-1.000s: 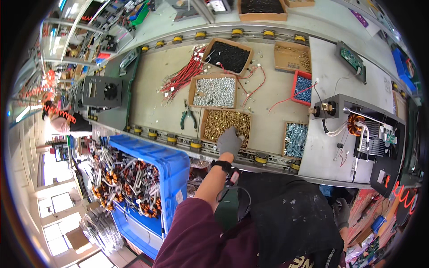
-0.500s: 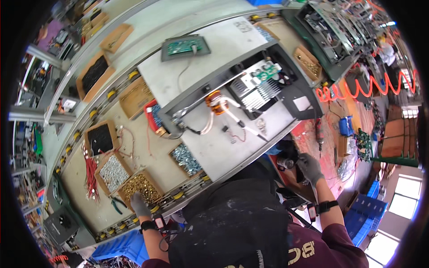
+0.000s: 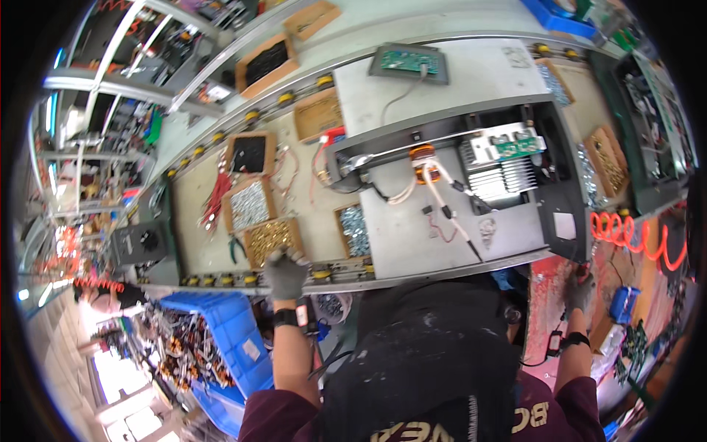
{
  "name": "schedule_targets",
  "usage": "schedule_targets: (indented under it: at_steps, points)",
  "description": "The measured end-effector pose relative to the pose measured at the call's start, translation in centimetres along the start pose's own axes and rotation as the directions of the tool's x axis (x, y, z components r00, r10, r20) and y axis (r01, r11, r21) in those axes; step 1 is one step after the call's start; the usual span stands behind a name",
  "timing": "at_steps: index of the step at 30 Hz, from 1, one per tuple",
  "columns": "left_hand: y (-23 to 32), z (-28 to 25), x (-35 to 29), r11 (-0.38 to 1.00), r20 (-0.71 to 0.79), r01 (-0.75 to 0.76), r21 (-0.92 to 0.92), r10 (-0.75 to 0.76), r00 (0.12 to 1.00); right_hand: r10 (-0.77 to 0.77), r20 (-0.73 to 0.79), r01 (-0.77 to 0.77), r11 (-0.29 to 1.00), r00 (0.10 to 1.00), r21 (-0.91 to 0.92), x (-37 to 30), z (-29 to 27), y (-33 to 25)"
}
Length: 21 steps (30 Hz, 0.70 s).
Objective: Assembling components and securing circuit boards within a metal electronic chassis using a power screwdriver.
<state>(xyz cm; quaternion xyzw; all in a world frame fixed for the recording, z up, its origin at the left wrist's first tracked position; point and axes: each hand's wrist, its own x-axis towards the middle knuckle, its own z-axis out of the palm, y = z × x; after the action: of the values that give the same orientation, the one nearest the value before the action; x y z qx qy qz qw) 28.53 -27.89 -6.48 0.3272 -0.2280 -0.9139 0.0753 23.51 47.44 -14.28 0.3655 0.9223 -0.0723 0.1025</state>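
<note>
My left hand (image 3: pixel 285 274), in a grey glove, is at the near edge of a cardboard box of gold-coloured screws (image 3: pixel 269 237). Its fingers are curled in, and what they may hold is too small to make out. At the right, my gloved right hand (image 3: pixel 579 290) is closed round a red and black power screwdriver (image 3: pixel 584 270), mostly hidden by the hand, over the red worktop (image 3: pixel 549 295). Between the hands, an open dark metal housing (image 3: pixel 563 210) lies on a white board, with a finned heat sink (image 3: pixel 504 180), a green circuit board and an orange-wrapped coil (image 3: pixel 424 163) inside.
Boxes of silver screws (image 3: pixel 250 204), bluish screws (image 3: pixel 353 230) and black parts (image 3: pixel 249 155) stand on the conveyor. Green-handled pliers (image 3: pixel 236 250) lie beside them. A panel with a circuit board (image 3: pixel 409 62) sits behind the housing. A coiled orange hose (image 3: pixel 637 234) hangs right; a blue bin (image 3: pixel 236 339) stands left.
The view has turned, shifting the bench rightward. My right hand has moved from beside the clear jar to the screwdriver and closed on it. My left hand stays by the gold screws, fingers now curled.
</note>
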Motion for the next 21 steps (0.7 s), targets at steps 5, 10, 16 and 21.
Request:
schedule_targets:
  at_steps: [5, 10, 16, 21]
  points:
    - [-3.0, 0.6, 1.0, 0.999, -0.056, -0.013, -0.04, 0.01, 0.998, 0.039, 0.26, -0.226, 0.634, 0.965, 0.739, 1.0, -0.3, 3.1]
    - [-6.3, 0.9, 4.7, 0.153, -0.148, 0.115, 0.981, 0.226, 0.963, 0.045, 0.119, -0.124, 0.554, 0.992, 0.823, -5.2, -6.7, -2.0]
    - [-9.9, 4.4, 6.2, -0.824, 0.229, -0.122, 0.553, 0.009, 0.973, 0.011, -0.182, 0.119, 0.716, 0.983, 0.688, -8.6, -15.3, -2.2]
    - [-9.0, 6.7, 5.7, -0.737, 0.07, -0.035, 0.675, 0.018, 0.997, 0.056, -0.37, 0.28, 0.549, 0.927, 0.787, -14.6, -22.7, -11.9]
